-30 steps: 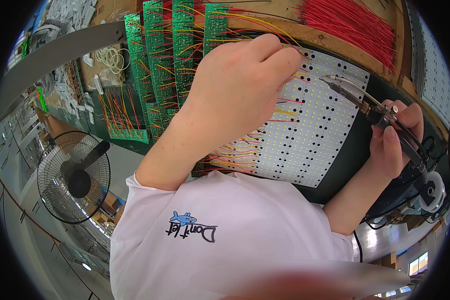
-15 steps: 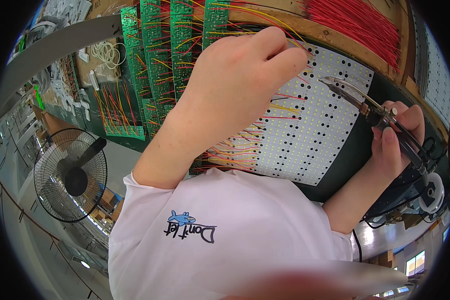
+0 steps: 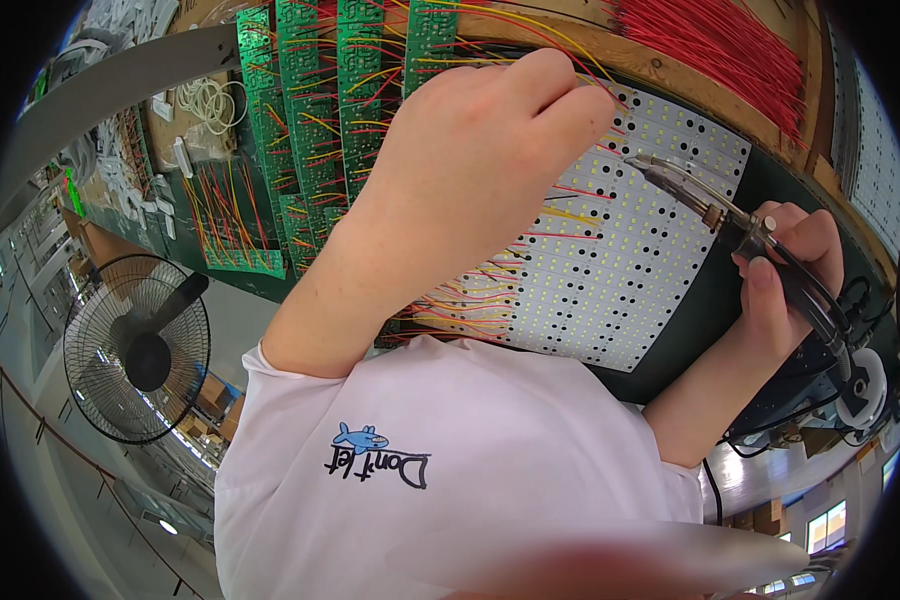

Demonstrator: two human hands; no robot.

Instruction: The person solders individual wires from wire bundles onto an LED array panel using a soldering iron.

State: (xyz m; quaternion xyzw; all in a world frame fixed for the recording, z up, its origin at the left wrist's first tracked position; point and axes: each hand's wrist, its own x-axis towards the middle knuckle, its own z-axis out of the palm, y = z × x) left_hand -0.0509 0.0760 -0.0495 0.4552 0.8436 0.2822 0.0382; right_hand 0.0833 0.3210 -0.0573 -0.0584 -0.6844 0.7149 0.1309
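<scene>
My left hand (image 3: 500, 140) is closed in a pinch above the white LED strip panel (image 3: 610, 270). A thin red wire (image 3: 608, 149) comes out beside its fingertips; the grip itself is mostly hidden behind the knuckles. My right hand (image 3: 795, 265) is closed around a soldering iron (image 3: 730, 225) with a metal feed tube along it. The iron's tip points left, close to the panel near my left fingertips; whether it touches cannot be seen. Red and yellow wires lie over the panel's left part. Green circuit boards (image 3: 300, 110) with wires attached stand left of my left hand.
A bundle of red wires (image 3: 710, 60) lies in a wooden-edged tray at the far right. Coiled white cord (image 3: 210, 105) and white parts lie at the left. A fan (image 3: 140, 350) stands at the lower left. Black cables (image 3: 770, 440) hang by my right arm.
My right hand has moved the soldering iron slightly left, bringing its tip closer to my left fingertips. The left hand has stayed almost in place, still pinched.
</scene>
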